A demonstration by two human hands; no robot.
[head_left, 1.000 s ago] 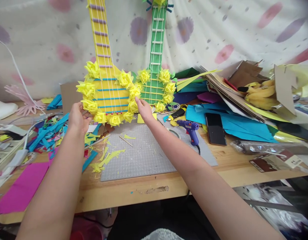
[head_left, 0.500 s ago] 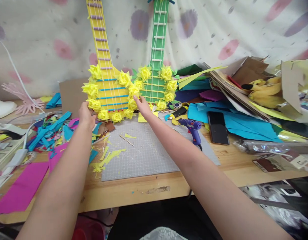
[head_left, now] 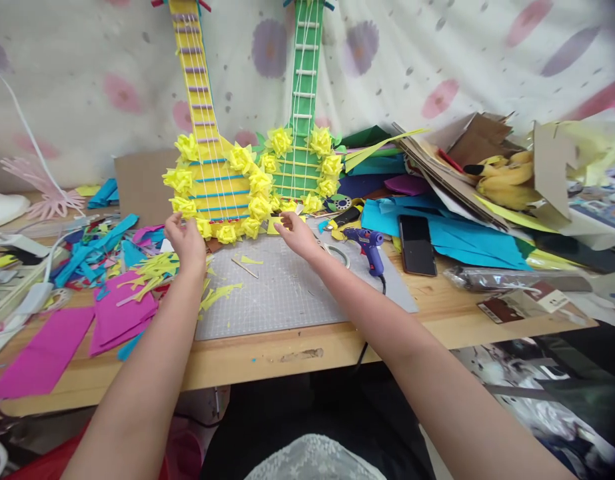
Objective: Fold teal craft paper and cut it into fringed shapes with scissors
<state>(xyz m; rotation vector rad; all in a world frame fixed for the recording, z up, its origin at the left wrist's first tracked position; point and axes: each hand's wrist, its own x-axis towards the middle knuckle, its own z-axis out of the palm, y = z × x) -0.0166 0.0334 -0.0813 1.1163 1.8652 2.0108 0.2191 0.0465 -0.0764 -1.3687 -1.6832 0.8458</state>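
Observation:
A yellow paper guitar [head_left: 220, 179] stands upright at the back, with blue strips, white strings and yellow paper flowers [head_left: 228, 233] around its body. Behind it on the right leans a green paper guitar [head_left: 298, 163] with white frets and similar flowers. My left hand [head_left: 188, 245] is by the yellow guitar's lower left edge, its fingers parted and loosely bent; whether a fingertip touches a flower is hard to tell. Over the cutting mat, my right hand [head_left: 298, 237] is apart from the yellow guitar, with thumb and fingers spread and nothing held.
On the grey cutting mat [head_left: 267, 300] lie a small stick [head_left: 244, 268], yellow scraps and a purple glue gun [head_left: 370, 248]. A phone [head_left: 417, 245] rests on blue paper at right. Coloured scraps and magenta sheets [head_left: 44, 353] cover the left; cardboard [head_left: 552, 170] is piled right.
My right hand has come off the yellow guitar's right side and moved down. My left hand has shifted slightly down and right, and its grip has loosened. The yellow guitar stays standing.

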